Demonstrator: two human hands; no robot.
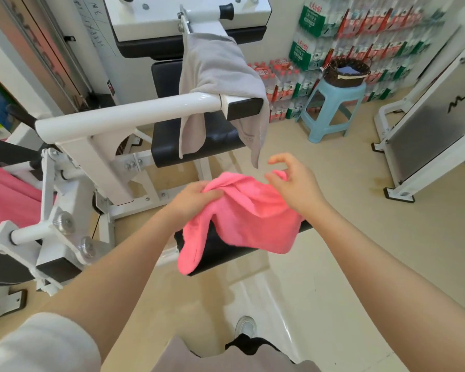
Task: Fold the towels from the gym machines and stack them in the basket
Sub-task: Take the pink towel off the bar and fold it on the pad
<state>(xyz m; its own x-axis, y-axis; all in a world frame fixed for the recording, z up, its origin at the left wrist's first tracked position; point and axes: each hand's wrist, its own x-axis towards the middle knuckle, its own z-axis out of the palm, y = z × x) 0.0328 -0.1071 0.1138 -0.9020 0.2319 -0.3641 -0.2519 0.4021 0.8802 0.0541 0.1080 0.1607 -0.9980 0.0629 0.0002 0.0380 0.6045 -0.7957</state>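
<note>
A pink towel point(249, 216) lies crumpled over a black padded seat point(220, 251) in front of me. My left hand point(196, 198) pinches its upper left edge. My right hand point(295, 183) rests on the towel's upper right corner, thumb and forefinger apart and lifted above it. A grey towel point(218, 73) hangs over the white bar point(134, 111) of the gym machine beyond. The dark woven basket point(345, 73) stands on a light blue stool point(333, 108) at the back right, with something dark blue inside it.
The white gym machine frame point(73, 183) fills the left side. Another pink cloth point(8, 200) shows at the far left edge. Packs of bottled water point(333, 36) are stacked along the back wall. A second white machine point(427, 124) stands at right. Beige floor lies between.
</note>
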